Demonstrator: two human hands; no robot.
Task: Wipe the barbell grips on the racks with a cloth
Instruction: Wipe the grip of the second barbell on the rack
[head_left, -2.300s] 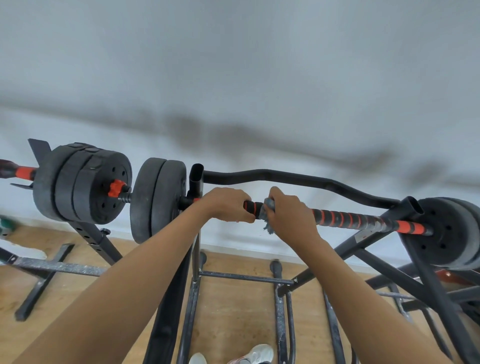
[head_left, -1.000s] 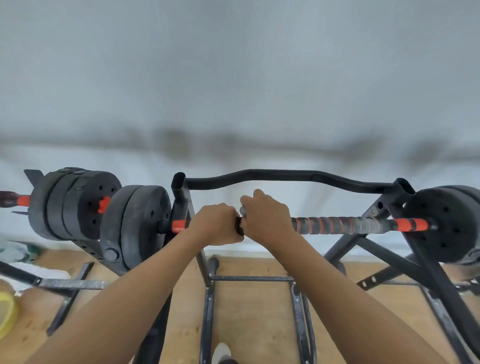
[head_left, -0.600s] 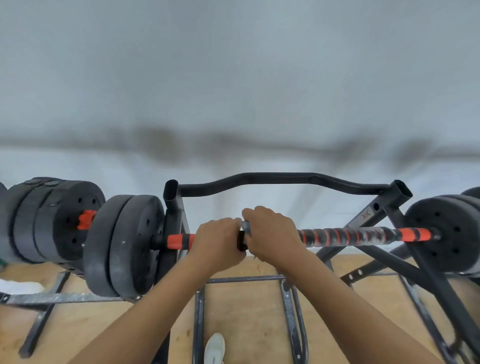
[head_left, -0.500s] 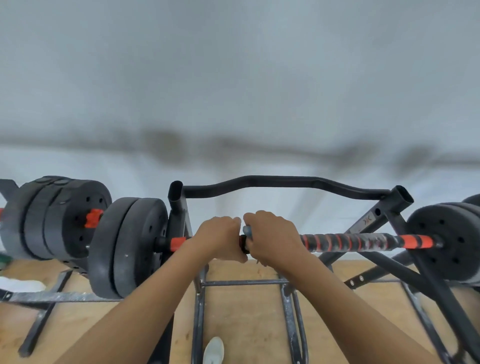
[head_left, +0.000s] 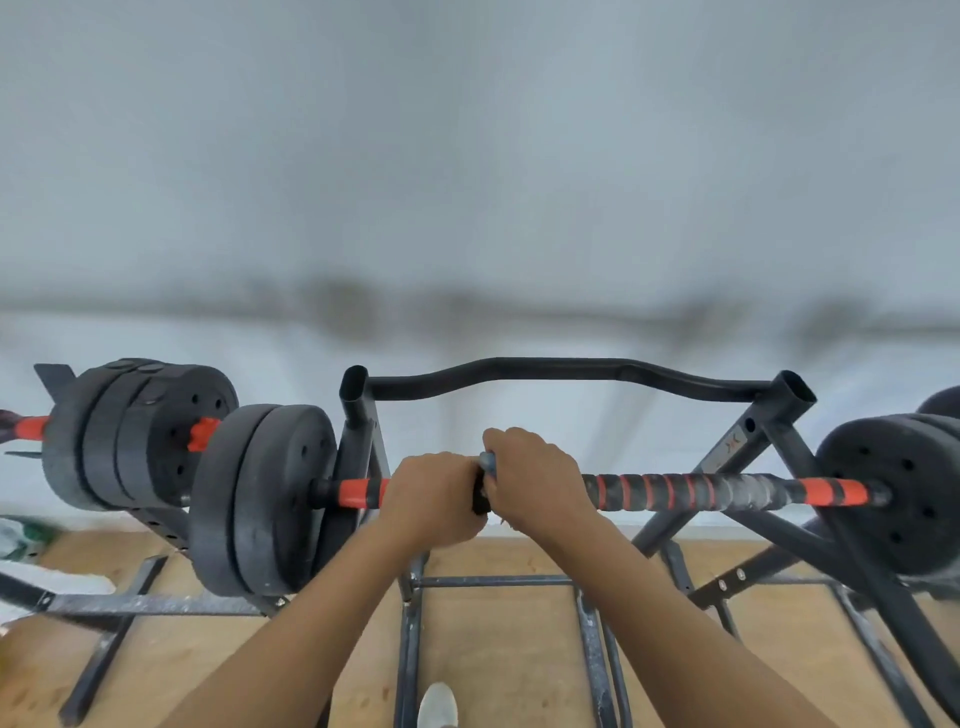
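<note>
A barbell (head_left: 691, 492) with a black and orange striped grip lies across a black steel rack (head_left: 566, 371) in front of me. My left hand (head_left: 434, 496) grips the bar just right of the left upright. My right hand (head_left: 535, 480) is wrapped round the bar right beside it, holding a grey-blue cloth (head_left: 487, 461) against the grip. Only a small fold of the cloth shows between the two hands. Black weight plates (head_left: 260, 499) sit on the bar's left end, and more plates (head_left: 893, 483) on its right end.
A second barbell with black plates (head_left: 140, 431) rests on another rack at the left. Rack legs and cross braces (head_left: 493, 582) spread over the wooden floor below. A pale wall runs close behind the rack. My shoe tip (head_left: 438, 704) shows at the bottom.
My right hand with the cloth slid left along the grip until it met my left hand, and both have stayed there. The view has shifted slightly.
</note>
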